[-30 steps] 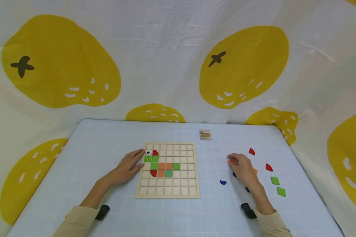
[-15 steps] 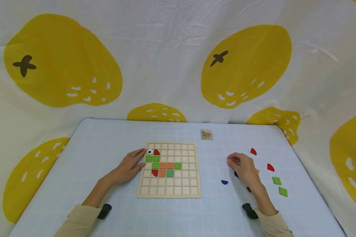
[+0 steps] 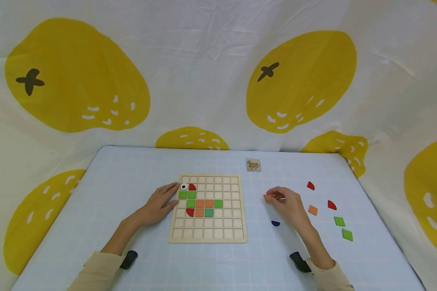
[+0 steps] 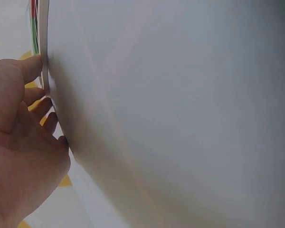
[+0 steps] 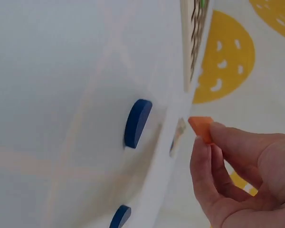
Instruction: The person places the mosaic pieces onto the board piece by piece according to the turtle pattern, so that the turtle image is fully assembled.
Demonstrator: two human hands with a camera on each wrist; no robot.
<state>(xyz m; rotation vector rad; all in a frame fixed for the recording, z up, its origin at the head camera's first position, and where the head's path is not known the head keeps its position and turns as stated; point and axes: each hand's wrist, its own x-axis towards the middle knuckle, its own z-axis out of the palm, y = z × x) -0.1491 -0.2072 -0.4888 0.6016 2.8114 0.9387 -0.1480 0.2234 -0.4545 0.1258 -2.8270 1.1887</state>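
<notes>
My right hand (image 3: 287, 205) pinches an orange tile (image 5: 199, 127) between thumb and fingers, above the table to the right of the wooden grid board (image 3: 227, 223). The fingers of my left hand (image 3: 155, 207) are extended and touch the board's left edge; the left wrist view shows the thumb (image 4: 32, 68) against that edge. Tiles lie in the board's upper left cells: a white eye tile (image 3: 183, 186), a red quarter-round tile (image 3: 192, 187) beside it, several green and orange squares, another red piece and a teal square (image 3: 208, 212).
Loose pieces lie right of my right hand: an orange square (image 3: 312, 210), red quarter-rounds (image 3: 332, 205) and green tiles (image 3: 339, 221). Blue half-round pieces (image 5: 137, 123) lie below it. A small card with a picture (image 3: 253, 165) lies behind the board's right corner.
My right hand has lifted the orange tile from among the loose pieces and moved left toward the board, uncovering another orange square. My left hand stays at the board's edge.
</notes>
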